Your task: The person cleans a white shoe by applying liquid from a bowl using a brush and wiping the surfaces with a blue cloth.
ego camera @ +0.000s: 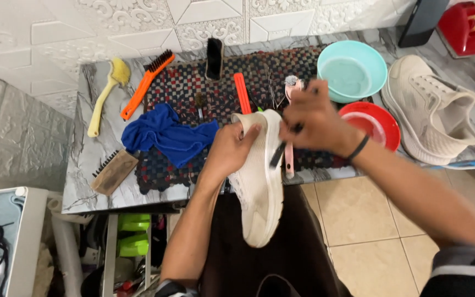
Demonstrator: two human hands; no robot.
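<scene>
Head view: nearest, at 6 o'clock, a cream sneaker [259,187] hangs over the person's lap, sole turned right. The left hand [229,148] is clamped around its heel end; the right hand [314,118] is closed on a dark-handled brush [277,154] touching the sole edge. Beyond, on the tabletop [83,165], a blue cloth [166,135] lies at 10 o'clock, a red bowl [377,124] at 2 o'clock, then a teal basin [353,71] and second sneaker [432,107].

Marbled table [83,181]: woven mat [193,88], brushes, bowls.
</scene>
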